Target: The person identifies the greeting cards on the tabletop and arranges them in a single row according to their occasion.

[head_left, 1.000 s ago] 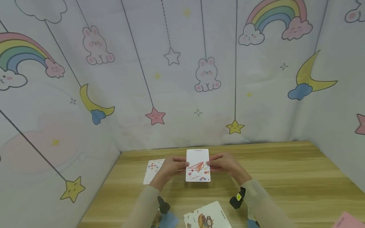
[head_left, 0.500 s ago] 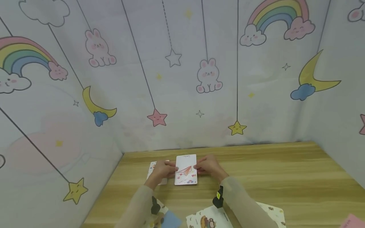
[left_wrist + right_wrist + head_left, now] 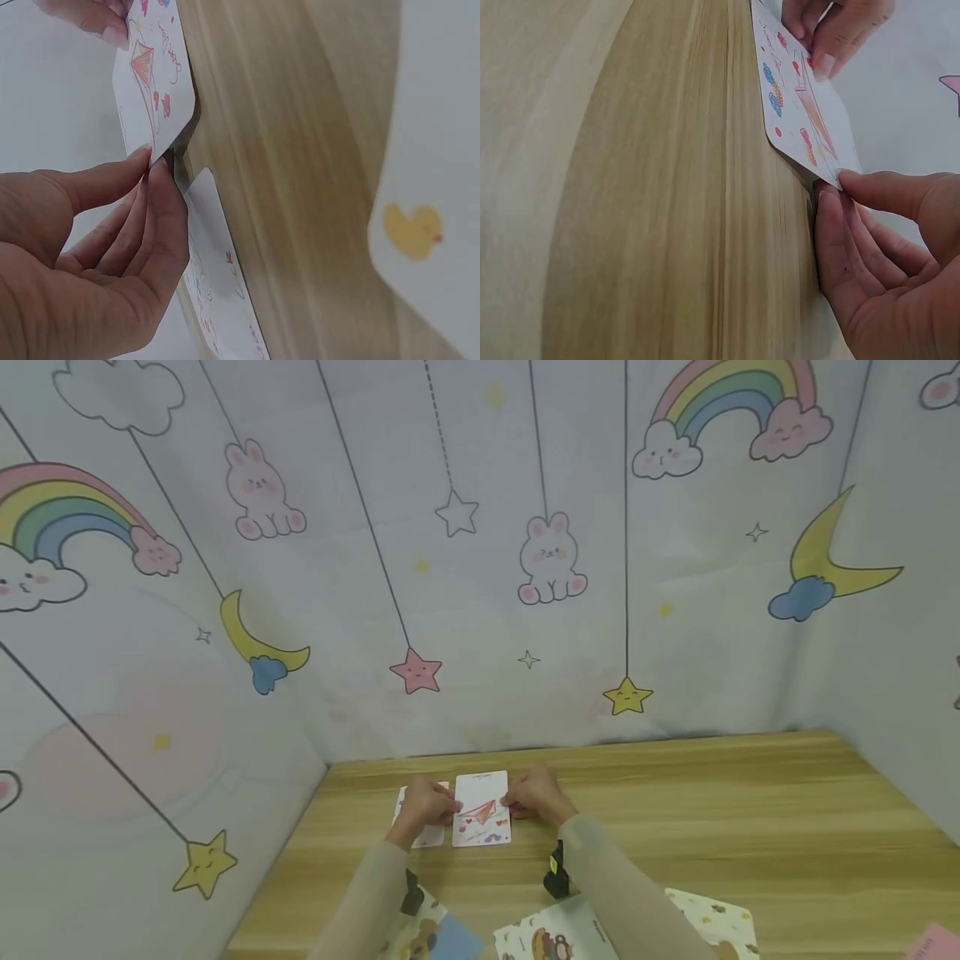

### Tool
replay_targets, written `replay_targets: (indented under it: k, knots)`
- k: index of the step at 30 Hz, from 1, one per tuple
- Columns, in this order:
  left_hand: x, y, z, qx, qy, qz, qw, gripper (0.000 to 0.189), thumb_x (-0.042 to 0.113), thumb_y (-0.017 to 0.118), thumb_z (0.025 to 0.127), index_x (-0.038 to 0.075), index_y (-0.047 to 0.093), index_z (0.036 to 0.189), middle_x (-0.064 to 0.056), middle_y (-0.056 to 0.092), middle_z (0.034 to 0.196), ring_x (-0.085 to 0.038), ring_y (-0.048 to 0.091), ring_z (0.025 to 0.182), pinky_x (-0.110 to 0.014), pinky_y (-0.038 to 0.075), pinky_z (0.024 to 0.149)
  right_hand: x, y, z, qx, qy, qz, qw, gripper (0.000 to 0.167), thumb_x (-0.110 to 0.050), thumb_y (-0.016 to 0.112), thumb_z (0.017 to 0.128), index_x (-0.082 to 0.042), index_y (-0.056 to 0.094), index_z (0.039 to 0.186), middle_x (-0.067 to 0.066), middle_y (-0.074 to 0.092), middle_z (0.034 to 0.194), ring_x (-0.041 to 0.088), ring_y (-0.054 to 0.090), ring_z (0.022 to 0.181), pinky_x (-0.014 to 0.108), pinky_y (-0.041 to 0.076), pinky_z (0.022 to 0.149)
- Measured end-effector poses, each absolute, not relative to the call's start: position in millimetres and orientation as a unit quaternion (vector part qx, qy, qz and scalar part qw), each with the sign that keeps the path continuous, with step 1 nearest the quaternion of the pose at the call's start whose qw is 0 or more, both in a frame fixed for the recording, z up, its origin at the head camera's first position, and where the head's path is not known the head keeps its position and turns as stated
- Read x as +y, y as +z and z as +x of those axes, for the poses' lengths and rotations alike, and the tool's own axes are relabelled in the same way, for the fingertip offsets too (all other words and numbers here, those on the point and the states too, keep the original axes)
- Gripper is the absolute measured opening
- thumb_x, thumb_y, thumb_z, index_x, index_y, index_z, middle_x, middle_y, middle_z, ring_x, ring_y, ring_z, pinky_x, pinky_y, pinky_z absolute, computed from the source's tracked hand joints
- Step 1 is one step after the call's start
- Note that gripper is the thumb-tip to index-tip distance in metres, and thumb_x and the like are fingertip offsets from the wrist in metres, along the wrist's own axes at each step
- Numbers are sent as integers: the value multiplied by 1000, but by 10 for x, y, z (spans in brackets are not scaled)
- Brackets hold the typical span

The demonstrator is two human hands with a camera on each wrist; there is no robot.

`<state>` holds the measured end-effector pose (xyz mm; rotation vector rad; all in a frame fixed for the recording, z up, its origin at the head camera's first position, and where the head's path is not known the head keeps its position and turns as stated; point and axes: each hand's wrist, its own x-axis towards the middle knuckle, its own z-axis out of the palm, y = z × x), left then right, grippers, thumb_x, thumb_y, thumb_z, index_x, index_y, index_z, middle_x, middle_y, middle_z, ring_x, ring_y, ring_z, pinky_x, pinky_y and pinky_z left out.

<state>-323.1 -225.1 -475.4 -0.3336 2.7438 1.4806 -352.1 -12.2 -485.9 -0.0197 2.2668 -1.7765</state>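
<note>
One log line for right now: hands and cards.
left hand: pinches paper-plane card, left edge | right hand: pinches its right edge | second card: on table, left

Soft, muted light spreads evenly over the cartoon-print backdrop [image 3: 480, 714] and bench [image 3: 712, 818]; both wrist views show a dark shadow beneath the paper-plane card [image 3: 482, 808]. The near duck-print card [image 3: 435, 165] is out of focus, and head-view lettering blurs.
</note>
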Motion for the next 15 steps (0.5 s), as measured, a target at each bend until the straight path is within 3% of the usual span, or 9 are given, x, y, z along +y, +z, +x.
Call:
replay_targets:
  k: [10, 15]
  knots:
    - [-2246, -4717, -3286, 921, 378, -91, -18, 12, 2, 88, 77, -5, 78, 80, -7, 72, 62, -8, 57, 49, -19, 50, 50, -253, -4818, -3498, 849, -522, -13, 82, 8, 8, 81, 75, 5, 74, 71, 11, 71, 61, 10, 56, 46, 20, 51, 46]
    - [-2218, -4712, -3325, 940, 325, -98, -35, 13, 3, 89, 74, -2, 77, 73, -6, 70, 62, -16, 60, 57, -23, 47, 55, -304, -4833, -3485, 873, -486, -20, 41, 14, 5, 80, 72, 0, 71, 62, 5, 66, 52, 10, 54, 43, 19, 44, 42]
